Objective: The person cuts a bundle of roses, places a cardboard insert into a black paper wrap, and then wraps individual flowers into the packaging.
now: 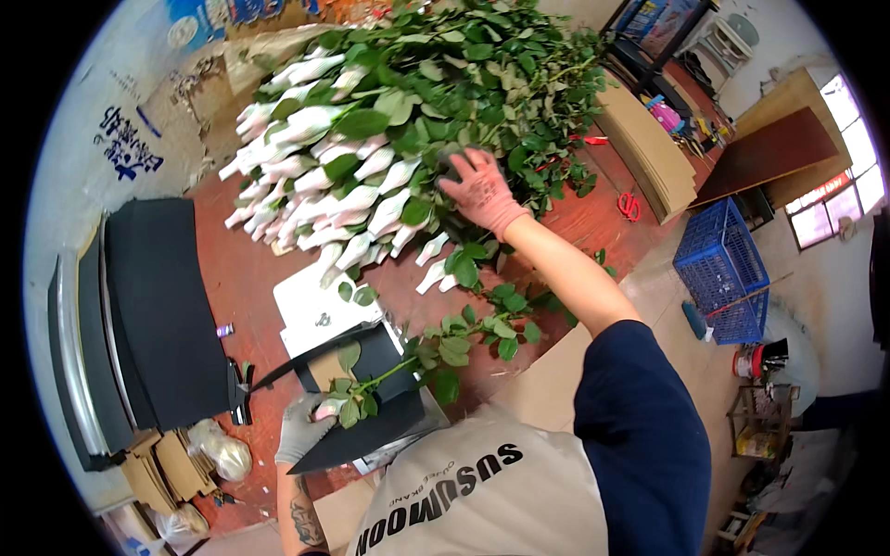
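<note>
Near black sheets (pixel 153 315) at a red table (pixel 243 287), a gray-gloved left hand (pixel 302 428) clamps its grip on a leafy-stemmed flower (pixel 328 408), white-sleeved flowers (pixel 311 199) lie heaped beyond, and a pink-gloved right hand (pixel 480 192) is at their foliage (pixel 519 83), its grip's closure impossible to tell, with red scissors (pixel 629 207) farther right.

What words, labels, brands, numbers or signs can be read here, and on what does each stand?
Wording is not copied here; each is told by place.
Light shirt front: large black capitals, readable, upside down, with a smaller line beside them.
Left wall: dark blue handwriting, not clear enough to read.
White sheet: small dark mark, too small.
Gloved right hand: dark print on its back, too blurred.
Red strip at the window: too small.
</note>
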The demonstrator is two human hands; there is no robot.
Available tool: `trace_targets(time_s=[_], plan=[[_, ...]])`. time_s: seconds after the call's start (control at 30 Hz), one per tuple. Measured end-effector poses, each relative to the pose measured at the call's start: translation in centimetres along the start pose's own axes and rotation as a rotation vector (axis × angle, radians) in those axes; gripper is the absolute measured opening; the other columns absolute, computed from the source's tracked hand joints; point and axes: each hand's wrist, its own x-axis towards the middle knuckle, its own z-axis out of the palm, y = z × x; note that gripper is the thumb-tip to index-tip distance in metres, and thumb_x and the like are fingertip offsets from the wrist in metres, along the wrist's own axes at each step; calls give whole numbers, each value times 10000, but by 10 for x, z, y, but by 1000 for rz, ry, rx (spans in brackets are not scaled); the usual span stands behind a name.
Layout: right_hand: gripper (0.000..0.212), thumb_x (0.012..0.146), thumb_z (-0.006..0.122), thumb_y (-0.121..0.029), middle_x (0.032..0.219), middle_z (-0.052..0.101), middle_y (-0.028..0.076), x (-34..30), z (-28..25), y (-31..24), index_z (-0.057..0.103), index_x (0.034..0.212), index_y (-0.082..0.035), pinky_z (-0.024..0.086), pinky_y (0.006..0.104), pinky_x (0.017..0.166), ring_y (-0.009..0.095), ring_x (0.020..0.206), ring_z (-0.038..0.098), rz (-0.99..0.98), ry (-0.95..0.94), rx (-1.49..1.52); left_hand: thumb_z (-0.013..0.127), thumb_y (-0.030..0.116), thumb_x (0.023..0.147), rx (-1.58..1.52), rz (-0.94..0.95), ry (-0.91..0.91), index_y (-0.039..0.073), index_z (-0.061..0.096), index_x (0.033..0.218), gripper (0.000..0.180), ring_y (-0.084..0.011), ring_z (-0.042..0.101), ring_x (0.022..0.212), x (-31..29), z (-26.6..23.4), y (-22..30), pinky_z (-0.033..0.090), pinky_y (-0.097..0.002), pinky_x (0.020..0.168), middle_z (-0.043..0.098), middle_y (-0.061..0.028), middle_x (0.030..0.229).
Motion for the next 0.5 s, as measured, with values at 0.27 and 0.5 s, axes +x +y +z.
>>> trace_targets(time_s=[0.27, 0.5], plan=[[285, 738, 685, -200, 1171, 572, 113, -17, -117, 91, 631, 1009, -132, 439, 408, 957, 277, 1080, 548, 230, 791, 622, 724, 166, 704, -145, -133, 5, 26, 683, 993, 325, -313, 658, 854, -6, 8, 10, 513, -380, 776, 673, -153, 903], [288, 833, 612, -245, 1126, 623, 126, -53, -274, 239, 640, 1050, -58, 448, 436, 963, 299, 1045, 593, 459, 1405, 991, 690, 129, 713, -334, -142, -45, 9, 682, 1024, 333, -276, 666, 881, -6, 13, 1, 513, -343, 798, 680, -156, 945]])
